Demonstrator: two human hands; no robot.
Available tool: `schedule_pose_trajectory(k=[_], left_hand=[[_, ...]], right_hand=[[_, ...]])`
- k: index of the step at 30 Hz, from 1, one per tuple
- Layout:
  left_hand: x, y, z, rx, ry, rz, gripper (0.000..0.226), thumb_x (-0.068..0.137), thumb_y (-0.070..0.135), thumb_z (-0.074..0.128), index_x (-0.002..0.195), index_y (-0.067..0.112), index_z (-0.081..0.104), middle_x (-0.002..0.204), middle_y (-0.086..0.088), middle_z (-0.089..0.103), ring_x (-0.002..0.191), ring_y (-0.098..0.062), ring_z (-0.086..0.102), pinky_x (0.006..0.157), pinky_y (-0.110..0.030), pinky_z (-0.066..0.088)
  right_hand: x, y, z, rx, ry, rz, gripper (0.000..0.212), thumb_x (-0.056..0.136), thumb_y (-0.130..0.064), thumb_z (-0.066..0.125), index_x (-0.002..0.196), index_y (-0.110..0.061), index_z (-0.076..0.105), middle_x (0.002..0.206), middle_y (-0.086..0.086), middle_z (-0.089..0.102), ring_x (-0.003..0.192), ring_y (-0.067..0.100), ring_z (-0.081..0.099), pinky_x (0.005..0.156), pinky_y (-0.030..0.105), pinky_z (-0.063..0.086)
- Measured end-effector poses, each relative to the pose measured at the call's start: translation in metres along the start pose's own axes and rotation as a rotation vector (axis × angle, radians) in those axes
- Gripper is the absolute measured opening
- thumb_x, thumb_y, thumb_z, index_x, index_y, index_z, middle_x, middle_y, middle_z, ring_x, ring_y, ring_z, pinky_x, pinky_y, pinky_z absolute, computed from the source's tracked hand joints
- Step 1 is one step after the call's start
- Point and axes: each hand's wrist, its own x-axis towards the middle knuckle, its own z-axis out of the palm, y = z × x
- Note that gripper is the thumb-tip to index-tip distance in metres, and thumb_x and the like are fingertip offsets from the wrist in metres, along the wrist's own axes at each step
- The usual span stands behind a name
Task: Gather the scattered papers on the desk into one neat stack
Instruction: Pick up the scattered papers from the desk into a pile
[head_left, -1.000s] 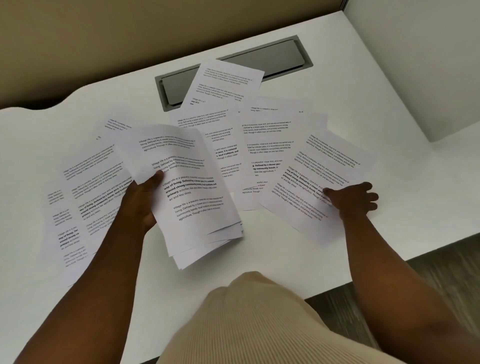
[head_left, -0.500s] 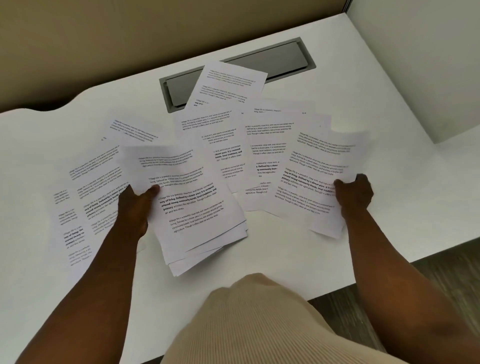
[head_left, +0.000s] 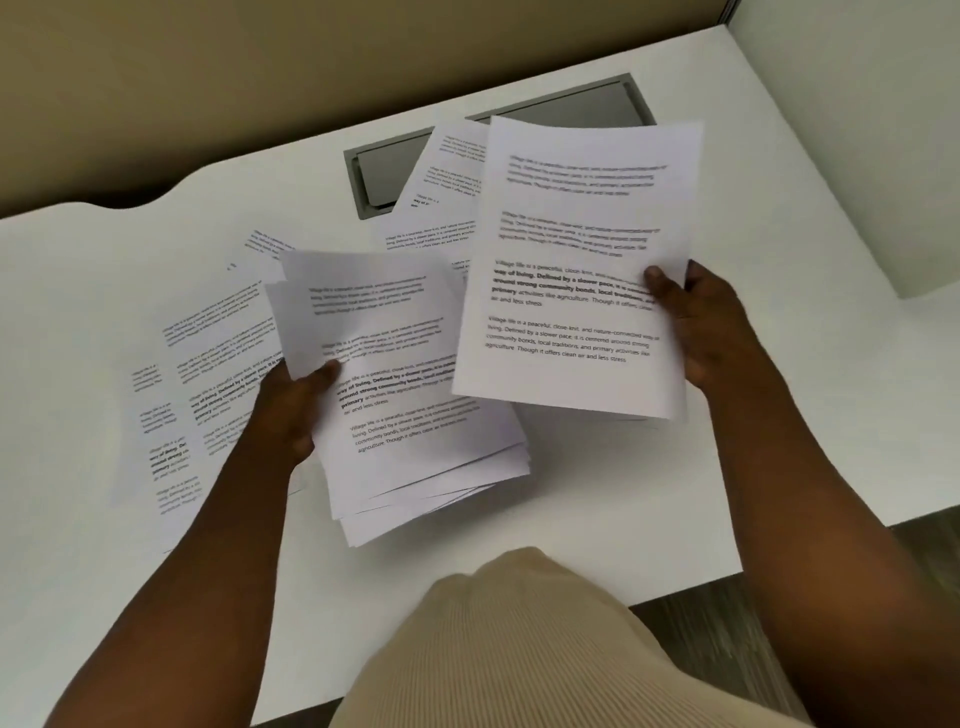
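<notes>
My left hand (head_left: 293, 410) grips a loose, fanned stack of printed sheets (head_left: 410, 415) by its left edge, held just above the white desk (head_left: 597, 493). My right hand (head_left: 701, 322) pinches a single printed sheet (head_left: 576, 270) at its right edge, raised off the desk and overlapping the stack's upper right corner. More printed sheets (head_left: 208, 353) lie spread flat to the left of my left arm. Other sheets (head_left: 441, 197) lie at the back, partly hidden behind the raised sheet.
A grey recessed cable tray (head_left: 379, 176) is set into the desk at the back, partly covered by paper. A beige partition (head_left: 208, 78) runs behind the desk and a pale wall (head_left: 857, 130) stands at the right. The desk's front edge (head_left: 685, 587) borders dark floor.
My right hand has lifted its sheet off the desk and carried it left and up toward the stack. The stack in my left hand has stayed roughly in place.
</notes>
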Motion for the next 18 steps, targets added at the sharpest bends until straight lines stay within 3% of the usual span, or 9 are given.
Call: schedule_pose_trajectory(k=[6,9,11,15,18], left_hand=[[-0.011,0.012,0.019,-0.063,-0.129,0.038,0.041,0.089,0.003,0.064,0.129,0.012,0.06,0.124,-0.012,0.068,0.11,-0.03,0.068,0.095,-0.053,0.052],[-0.017,0.019,0.027,-0.104,-0.197,0.039,0.029,0.094,0.001,0.056,0.119,0.014,0.062,0.112,-0.011,0.074,0.094,-0.025,0.074,0.072,-0.043,0.061],[-0.017,0.022,0.027,-0.134,-0.225,0.023,0.027,0.096,0.0,0.051,0.117,0.013,0.061,0.101,-0.007,0.077,0.086,-0.023,0.075,0.064,-0.039,0.061],[-0.012,0.022,0.02,-0.111,-0.258,0.045,0.044,0.09,0.01,0.062,0.134,0.011,0.057,0.124,-0.017,0.067,0.108,-0.032,0.068,0.086,-0.05,0.057],[-0.006,0.018,0.018,-0.035,-0.197,0.066,0.03,0.09,0.019,0.067,0.12,0.018,0.067,0.115,-0.01,0.072,0.104,-0.027,0.07,0.082,-0.045,0.059]], right_hand=[[-0.003,0.019,0.054,0.045,-0.209,0.132,0.024,0.093,-0.016,0.059,0.116,-0.011,0.064,0.113,0.007,0.071,0.101,0.021,0.069,0.086,0.033,0.056],[-0.003,0.035,0.074,-0.018,-0.239,0.19,0.026,0.093,-0.013,0.06,0.119,-0.008,0.061,0.112,0.007,0.07,0.096,0.018,0.069,0.084,0.029,0.057],[-0.003,0.043,0.085,-0.098,-0.235,0.199,0.027,0.092,-0.011,0.062,0.119,-0.01,0.057,0.106,0.002,0.069,0.09,0.013,0.068,0.074,0.023,0.056],[-0.002,0.053,0.099,-0.057,-0.249,0.253,0.036,0.086,-0.002,0.067,0.117,-0.014,0.051,0.106,0.002,0.067,0.09,0.014,0.067,0.072,0.025,0.059],[-0.001,0.057,0.106,-0.126,-0.361,0.261,0.033,0.088,-0.003,0.065,0.118,-0.015,0.058,0.114,0.004,0.069,0.102,0.02,0.068,0.083,0.034,0.058]])
